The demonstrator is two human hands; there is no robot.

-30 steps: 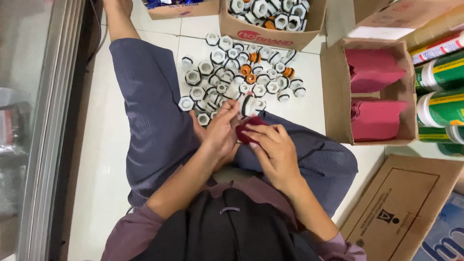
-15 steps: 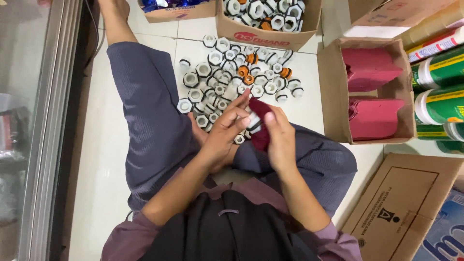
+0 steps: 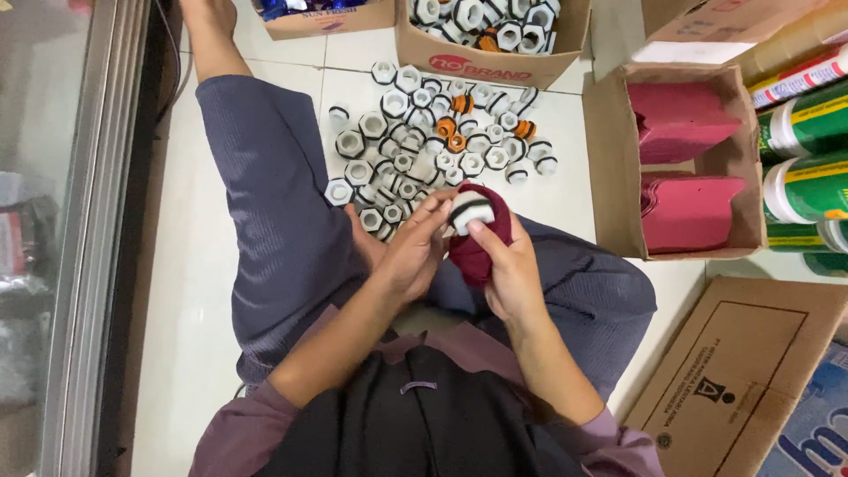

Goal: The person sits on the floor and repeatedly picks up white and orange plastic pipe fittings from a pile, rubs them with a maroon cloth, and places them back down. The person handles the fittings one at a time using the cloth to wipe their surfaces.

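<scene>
The person is sitting cross-legged on the white tiled floor [image 3: 203, 291], both hands raised just above the lap. The left hand [image 3: 408, 256] is closing its grip on a white plastic fitting [image 3: 470, 210] with a dark ring around it, fingertips pinching its near side. The right hand [image 3: 512, 265] is holding a dark red pouch [image 3: 481, 238] wrapped around the fitting's far side, thumb pressing on the fitting — so both grips are closed, and the fitting is sitting between the two hands, partly inside the pouch, as far as I can tell.

Just beyond the hands, a heap of loose fittings [image 3: 424, 150] is lying spread on the floor, mostly white with a few orange ones among them. A cardboard box [image 3: 490, 62] further off is holding more of the same. To the right, another open box [image 3: 618, 168] is holding stacks of red pouches [image 3: 685, 212], and green and white rolls [image 3: 808, 159] are lying beside it — close to the frame's edge.
</scene>
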